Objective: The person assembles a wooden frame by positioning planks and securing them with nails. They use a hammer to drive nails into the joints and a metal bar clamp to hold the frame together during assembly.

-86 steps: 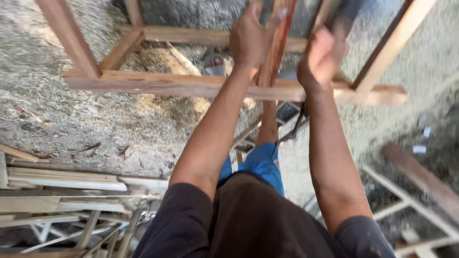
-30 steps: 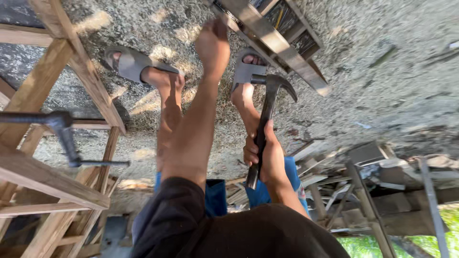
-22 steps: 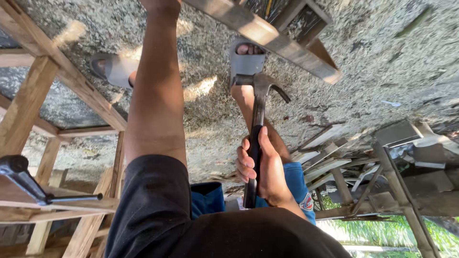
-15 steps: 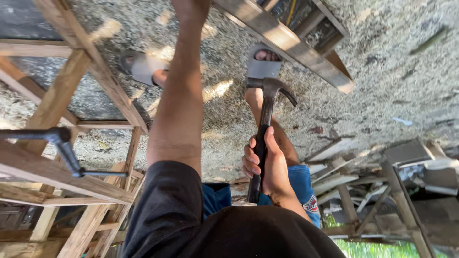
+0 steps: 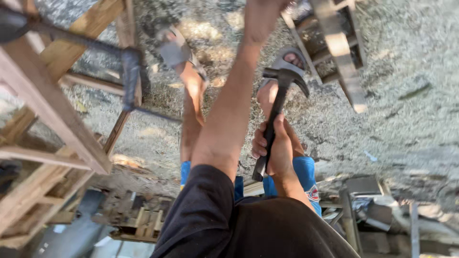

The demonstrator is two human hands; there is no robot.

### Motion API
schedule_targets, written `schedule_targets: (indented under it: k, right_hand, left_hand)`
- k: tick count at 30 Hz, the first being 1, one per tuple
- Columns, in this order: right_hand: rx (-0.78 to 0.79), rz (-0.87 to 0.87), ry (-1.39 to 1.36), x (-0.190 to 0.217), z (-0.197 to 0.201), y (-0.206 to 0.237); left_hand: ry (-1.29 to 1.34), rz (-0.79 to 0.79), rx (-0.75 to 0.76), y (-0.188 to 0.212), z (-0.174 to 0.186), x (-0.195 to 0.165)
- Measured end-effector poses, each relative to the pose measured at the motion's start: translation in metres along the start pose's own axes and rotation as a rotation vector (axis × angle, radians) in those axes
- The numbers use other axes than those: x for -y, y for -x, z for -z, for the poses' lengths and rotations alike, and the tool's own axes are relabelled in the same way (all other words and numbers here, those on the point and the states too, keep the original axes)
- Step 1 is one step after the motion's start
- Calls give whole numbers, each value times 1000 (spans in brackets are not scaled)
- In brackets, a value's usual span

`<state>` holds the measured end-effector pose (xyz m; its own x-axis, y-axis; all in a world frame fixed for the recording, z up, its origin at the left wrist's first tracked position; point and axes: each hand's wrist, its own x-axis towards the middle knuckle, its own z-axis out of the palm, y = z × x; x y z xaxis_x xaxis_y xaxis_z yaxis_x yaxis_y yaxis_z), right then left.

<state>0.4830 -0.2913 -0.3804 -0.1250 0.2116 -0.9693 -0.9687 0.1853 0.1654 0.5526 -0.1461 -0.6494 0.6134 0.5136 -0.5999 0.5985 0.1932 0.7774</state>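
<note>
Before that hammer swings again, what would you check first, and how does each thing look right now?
1. Grip on the hammer: ok. The right hand is wrapped around the handle low down.
2. Left hand clear of the hammer head: ok. It reaches up to the wooden slat frame, apart from the head.
3. Feet clear: not ok. The sandalled right foot lies right behind the hammer head in this view.
4. Frame held steady: cannot tell. The left hand's fingers are cut off by the picture's edge.
5. Footing: cannot tell. The gravel ground is blurred.
</note>
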Motion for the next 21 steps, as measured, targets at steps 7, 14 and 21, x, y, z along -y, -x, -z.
schedule_targets:
  k: [7,14,21]
  right_hand:
    - [-266,179,214,-41,2,-14]
    - [-229,415,714,-90,-25,-14]
    - [-82,286,917,-148,-52,12]
  left_hand:
    - [35,42,143,153,72,-28]
    - [-317,-123,319,295,208,-66]
    - [-360,53,361,338,279,-66]
